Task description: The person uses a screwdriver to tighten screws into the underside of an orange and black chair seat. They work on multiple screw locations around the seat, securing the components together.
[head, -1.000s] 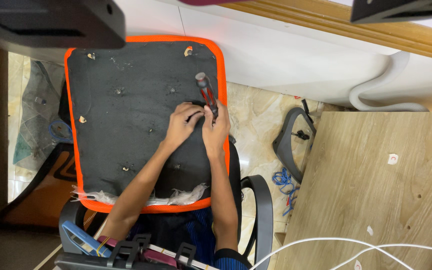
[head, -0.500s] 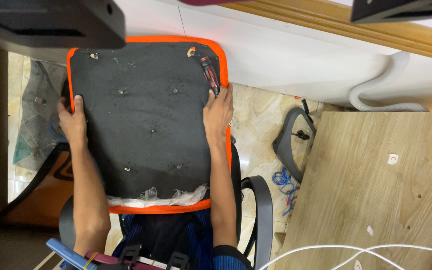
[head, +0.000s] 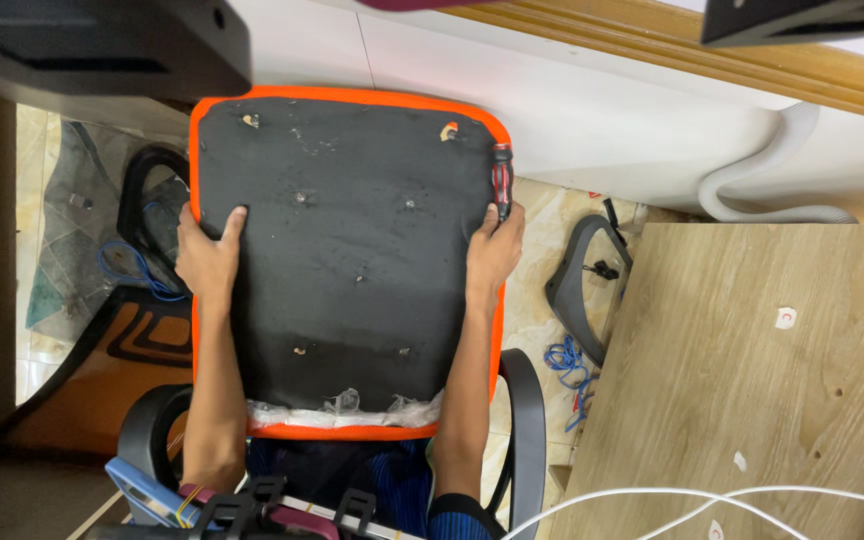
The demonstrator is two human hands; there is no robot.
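- A person is gripping a seat pad [head: 352, 270], underside up, over the lap, between the two armrests of a chair, with the wall just beyond its far edge.
- The left hand [head: 207, 255] is clamping the pad's left rim, thumb on the black underside, fingers wrapped out of sight round the edge.
- The right hand [head: 492, 250] is clasping the right rim and pinning a screwdriver [head: 500, 180] against it, fingers closed on both.
- The tool may be slipping free, in my judgement, because one hand is sharing its grip between it and the pad; it would fall to the tiled floor [head: 542, 215].
- The pad may be tipping off the lap, since it is resting on nothing firm and is wider than the knees below.
- The torn white lining [head: 342, 408] along the near edge looks likely to be snagging on the armrest [head: 522, 430].
- The underside is looking like rough black fabric dotted with small fixing holes; an orange border is ringing its rounded rectangle.
- The screwdriver handle is showing red and black, ribbed.
- A loose grey armrest [head: 582, 285], smooth curved plastic, is lying on the floor beside a pale wood-grain panel [head: 752, 400].
- A ribbed white hose [head: 762, 195] is curving along the wall.
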